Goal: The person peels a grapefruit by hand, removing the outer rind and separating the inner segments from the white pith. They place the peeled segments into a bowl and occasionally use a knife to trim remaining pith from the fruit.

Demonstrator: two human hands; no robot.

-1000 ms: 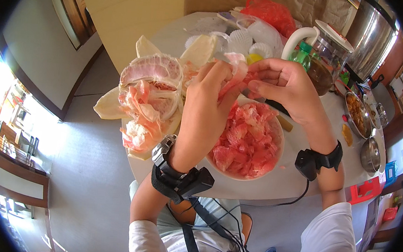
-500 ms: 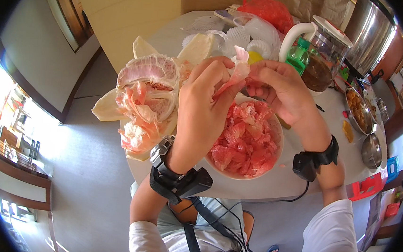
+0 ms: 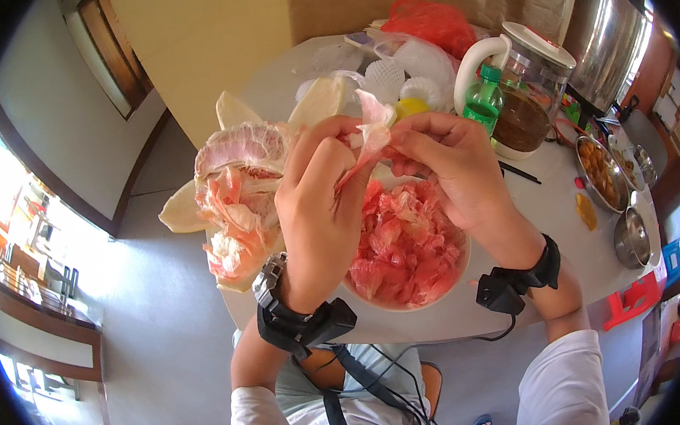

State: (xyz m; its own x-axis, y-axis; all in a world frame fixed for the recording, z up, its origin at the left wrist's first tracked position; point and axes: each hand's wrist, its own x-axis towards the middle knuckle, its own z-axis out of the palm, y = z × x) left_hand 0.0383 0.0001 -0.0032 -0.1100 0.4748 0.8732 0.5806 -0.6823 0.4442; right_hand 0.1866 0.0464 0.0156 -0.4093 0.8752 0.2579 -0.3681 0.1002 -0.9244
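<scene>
In my left hand [image 3: 321,203], closed, is a pomelo segment [image 3: 374,129] whose pale membrane flap sticks up between the hands. The fingers of my right hand [image 3: 463,174] pinch at the same segment from the other side, with pink flesh showing at the fingertips. Just below both hands stands a white bowl [image 3: 404,306] heaped with peeled pink pomelo flesh [image 3: 411,246]. To the left, partly behind my left hand, an opened pomelo [image 3: 245,147] rests in its spread, thick peel [image 3: 182,206]. Crumpled membranes [image 3: 237,200] lie on top of it.
Behind the hands are foam fruit nets [image 3: 384,78], a red plastic bag [image 3: 430,25], a green bottle [image 3: 484,100] and a glass kettle [image 3: 528,99] of brown liquid. Chopsticks [image 3: 521,172], a dish of food [image 3: 601,173] and a metal bowl [image 3: 632,239] sit at right.
The whole view has shifted slightly, and both hands appear a little lower and further left. They keep hold of the segment, its pale flap now standing more to the left.
</scene>
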